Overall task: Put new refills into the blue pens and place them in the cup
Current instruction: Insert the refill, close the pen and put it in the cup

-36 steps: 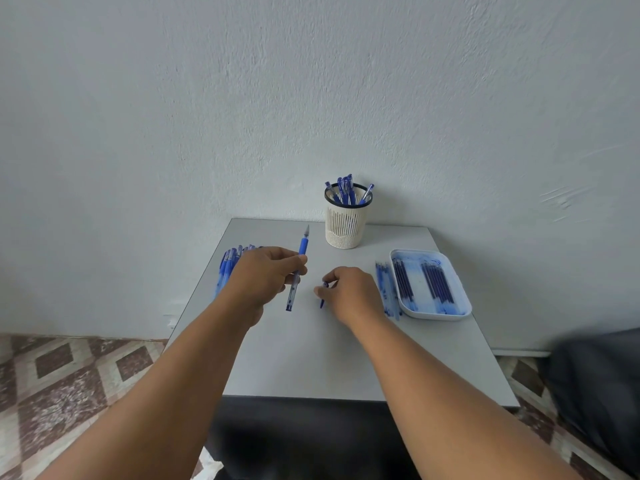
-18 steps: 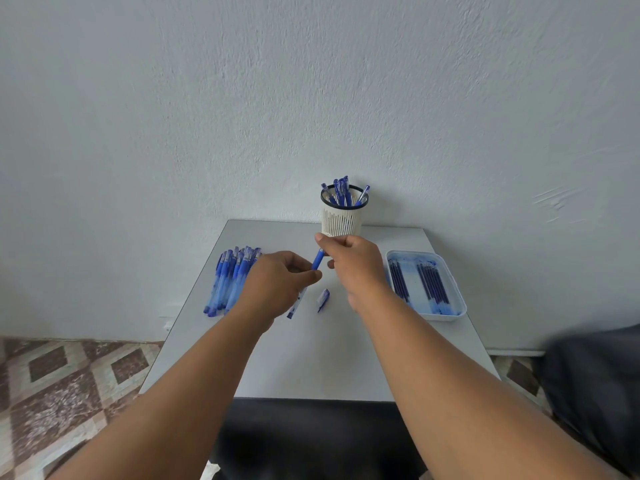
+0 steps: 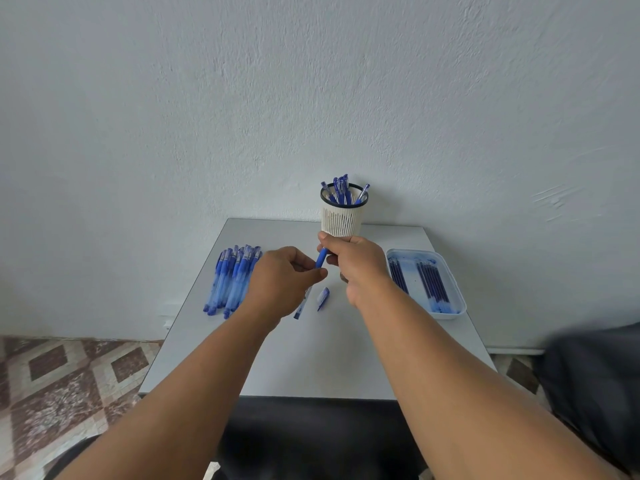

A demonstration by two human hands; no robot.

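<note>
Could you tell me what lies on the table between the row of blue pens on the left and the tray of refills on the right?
In the head view, a loose pen cap lies on the table between the pen row and the refill tray; both hands hold one pen above it.

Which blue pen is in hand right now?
The pen gripped between the left hand and right hand, above the table. The others lie in the pile or stand in the cup.
</note>
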